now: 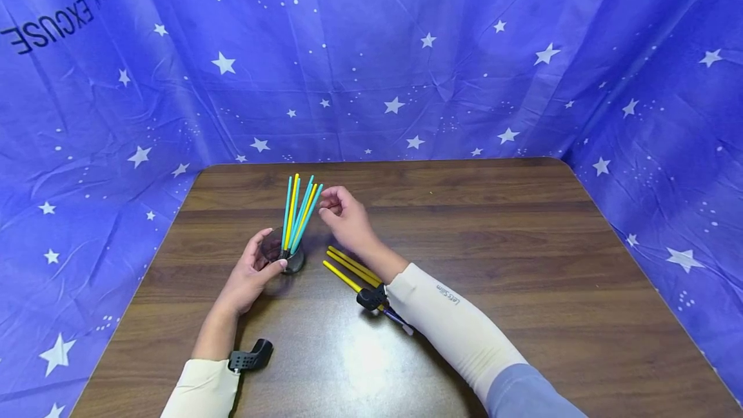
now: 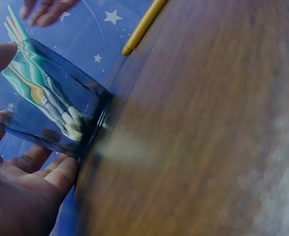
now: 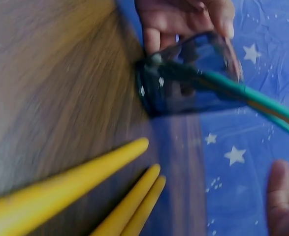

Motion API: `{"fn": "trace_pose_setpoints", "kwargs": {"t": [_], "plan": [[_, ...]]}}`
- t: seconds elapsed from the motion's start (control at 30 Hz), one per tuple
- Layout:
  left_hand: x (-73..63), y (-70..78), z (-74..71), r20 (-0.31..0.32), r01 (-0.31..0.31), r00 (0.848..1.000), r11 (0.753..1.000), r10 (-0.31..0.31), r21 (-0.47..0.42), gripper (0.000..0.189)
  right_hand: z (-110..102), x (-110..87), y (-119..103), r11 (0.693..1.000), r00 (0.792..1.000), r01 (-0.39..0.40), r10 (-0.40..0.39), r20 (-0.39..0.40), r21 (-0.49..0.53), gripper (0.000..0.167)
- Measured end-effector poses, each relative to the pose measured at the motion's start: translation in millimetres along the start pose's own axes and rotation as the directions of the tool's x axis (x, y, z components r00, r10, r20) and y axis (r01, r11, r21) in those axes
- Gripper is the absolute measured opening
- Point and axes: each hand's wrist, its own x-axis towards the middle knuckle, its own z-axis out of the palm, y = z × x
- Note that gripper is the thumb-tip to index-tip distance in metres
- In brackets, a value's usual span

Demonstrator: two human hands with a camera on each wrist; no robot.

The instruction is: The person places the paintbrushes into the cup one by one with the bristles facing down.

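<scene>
My left hand [image 1: 246, 279] holds a dark see-through glass [image 2: 92, 110] on the table, thumb at the rim and fingers round the far side. Several paintbrushes [image 1: 288, 221] with turquoise and yellow handles lean in it, bristles down, as the left wrist view shows through the wall. Just right of the handle tops is my right hand [image 1: 351, 221], apart from them, its fingers loosely bent with nothing between them. Under my right forearm lie yellow-handled brushes [image 1: 342, 275], their handle ends pointing toward the glass; the forearm and wrist camera hide part of them.
The brown wooden table [image 1: 511, 244] reaches back to a blue star-patterned curtain [image 1: 360, 82] that also hangs at both sides. A black camera [image 1: 252, 355] sits on my left wrist, another camera [image 1: 370, 298] on my right, close over the loose brushes.
</scene>
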Motion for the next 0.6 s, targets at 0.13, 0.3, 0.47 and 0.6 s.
{"fn": "trace_pose_setpoints", "kwargs": {"t": [0.13, 0.3, 0.47, 0.6], "plan": [[0.4, -0.3, 0.5, 0.0, 0.007, 1.0, 1.0, -0.007, -0.002, 0.072, -8.1, -0.9, 14.4, 0.962, 0.975, -0.087, 0.136, 0.177, -0.261, 0.03], [-0.1, -0.7, 0.3, -0.001, 0.0, 1.0, 1.0, 0.0, -0.009, 0.072, -13.3, -3.3, 23.3, 0.875, 0.907, -0.056, 0.246, 0.342, -0.482, 0.033], [-0.1, -0.7, 0.3, -0.005, 0.001, 1.0, 1.0, -0.001, -0.004, 0.072, -15.4, -6.6, 23.3, 0.8, 0.874, -0.003, 0.294, 0.387, -0.601, 0.033], [0.3, -1.1, -0.1, -0.002, 0.006, 1.0, 1.0, -0.006, -0.003, 0.072, -16.2, -8.0, 24.3, 0.759, 0.862, 0.007, 0.325, 0.388, -0.651, 0.032]]}}
